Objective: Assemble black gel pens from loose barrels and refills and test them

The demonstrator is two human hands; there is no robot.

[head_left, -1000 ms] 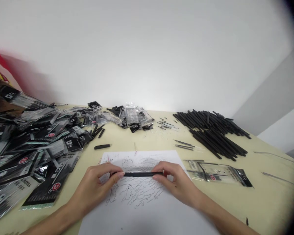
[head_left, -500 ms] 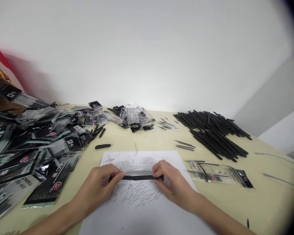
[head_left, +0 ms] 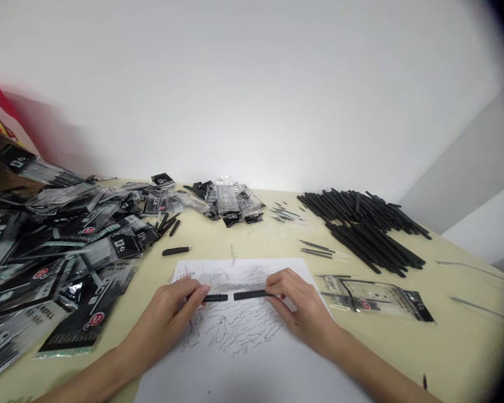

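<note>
My left hand pinches a short black pen piece, its narrower end facing right. Between the fingers of my right hand is a black pen barrel, pointing left. A small gap separates the two pieces, which lie roughly in line above a white sheet of paper covered in scribbles. The far ends of both pieces are hidden by my fingers. Beyond my left hand a black pen cap lies on the table.
Refill packets are heaped at left, with crumpled wrappers at the back. Black pens lie in piles at back right. Loose refills and an opened packet are on the yellow table.
The black pen, in one piece between my hands earlier, is now parted into two. My hands have risen slightly in view, and the right one has shifted a little right.
</note>
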